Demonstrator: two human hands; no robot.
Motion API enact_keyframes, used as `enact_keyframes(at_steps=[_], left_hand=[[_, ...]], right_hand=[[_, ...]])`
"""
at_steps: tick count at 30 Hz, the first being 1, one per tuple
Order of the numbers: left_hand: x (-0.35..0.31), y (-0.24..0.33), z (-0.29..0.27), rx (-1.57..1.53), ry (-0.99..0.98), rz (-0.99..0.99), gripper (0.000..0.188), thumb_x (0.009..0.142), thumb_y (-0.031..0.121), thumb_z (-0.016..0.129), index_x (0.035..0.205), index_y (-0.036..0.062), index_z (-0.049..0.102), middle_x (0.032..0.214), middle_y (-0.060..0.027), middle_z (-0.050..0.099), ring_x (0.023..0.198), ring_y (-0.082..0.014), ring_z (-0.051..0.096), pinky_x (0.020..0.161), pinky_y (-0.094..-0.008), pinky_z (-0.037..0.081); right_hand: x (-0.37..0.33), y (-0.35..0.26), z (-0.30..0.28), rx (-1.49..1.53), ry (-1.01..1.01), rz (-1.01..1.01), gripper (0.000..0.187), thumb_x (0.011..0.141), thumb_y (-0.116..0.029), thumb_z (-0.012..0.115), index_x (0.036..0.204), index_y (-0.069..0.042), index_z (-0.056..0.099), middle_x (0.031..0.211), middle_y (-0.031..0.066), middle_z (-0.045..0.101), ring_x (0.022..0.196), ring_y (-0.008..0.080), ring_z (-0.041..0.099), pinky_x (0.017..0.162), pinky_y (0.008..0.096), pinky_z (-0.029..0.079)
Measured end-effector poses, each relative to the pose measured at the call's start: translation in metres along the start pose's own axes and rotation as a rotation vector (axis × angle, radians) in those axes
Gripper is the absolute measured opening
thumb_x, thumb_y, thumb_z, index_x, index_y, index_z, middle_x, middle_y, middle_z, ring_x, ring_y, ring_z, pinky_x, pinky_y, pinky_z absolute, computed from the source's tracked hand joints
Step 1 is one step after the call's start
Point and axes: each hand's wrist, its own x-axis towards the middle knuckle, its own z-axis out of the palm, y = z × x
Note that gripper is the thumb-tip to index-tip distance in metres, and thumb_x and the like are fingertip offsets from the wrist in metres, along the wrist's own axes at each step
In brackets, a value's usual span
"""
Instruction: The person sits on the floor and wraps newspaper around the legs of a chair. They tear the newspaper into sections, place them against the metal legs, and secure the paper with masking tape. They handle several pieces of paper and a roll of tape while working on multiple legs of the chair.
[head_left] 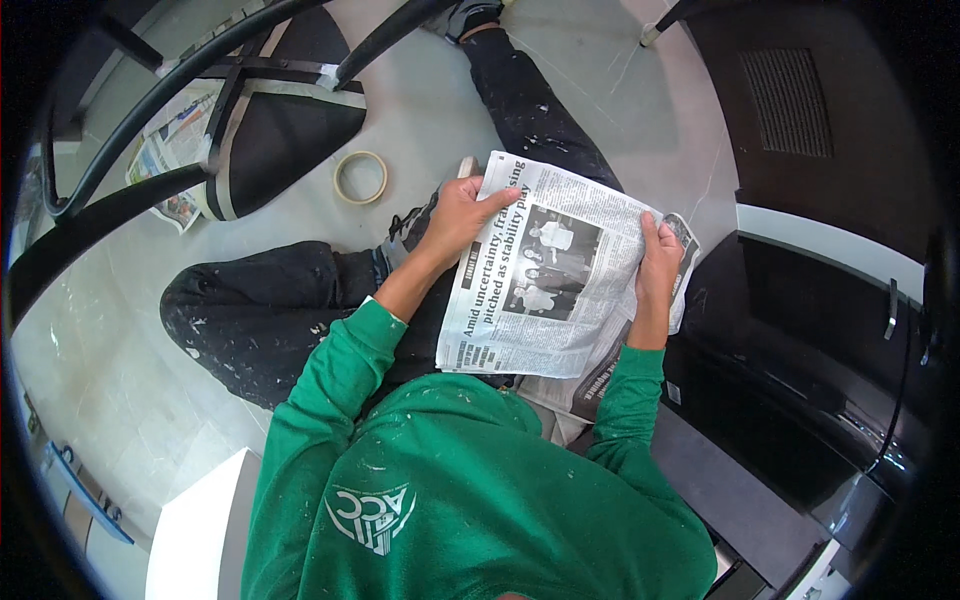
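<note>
Over my lap I hold a folded newspaper sheet [552,268] with a black-and-white photo in its middle. At its upper left edge my left hand [462,218] pinches it, thumb lying on the printed side. My right hand [656,262] is closed on the opposite edge, with its fingers partly hidden. More newspaper [572,394] lies beneath the sheet, across my lap near the right forearm. Another crumpled part shows past the right hand.
A roll of masking tape [339,183] lies on the floor to the left. Beyond it is a black chair seat [290,150] with metal legs and tape strips, newspaper [165,165] under it. Black glossy cabinets [770,350] stand close on the right. A white box [200,530] is at lower left.
</note>
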Motion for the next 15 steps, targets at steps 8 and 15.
enact_keyframes(at_steps=[8, 15], left_hand=[[0.005, -0.007, 0.001, 0.069, 0.037, 0.143, 0.027, 0.093, 0.018, 0.077, 0.104, -0.0065, 0.074, 0.090, -0.0082, 0.077, 0.072, -0.0084, 0.069, 0.064, -0.0235, 0.055], [0.000, -0.001, 0.003, 0.143, 0.075, 0.224, 0.026, 0.090, 0.018, 0.078, 0.100, -0.0058, 0.075, 0.083, -0.0085, 0.076, 0.067, -0.0094, 0.069, 0.059, -0.0250, 0.053]], right_hand=[[0.003, -0.002, -0.004, 0.053, -0.045, 0.039, 0.029, 0.101, -0.018, 0.067, 0.117, 0.007, 0.067, 0.111, 0.0114, 0.074, 0.096, 0.0145, 0.069, 0.087, 0.0269, 0.053], [0.001, -0.004, -0.008, 0.071, -0.051, 0.054, 0.030, 0.103, -0.022, 0.064, 0.117, 0.004, 0.066, 0.114, 0.0124, 0.072, 0.101, 0.0173, 0.069, 0.091, 0.0298, 0.054]])
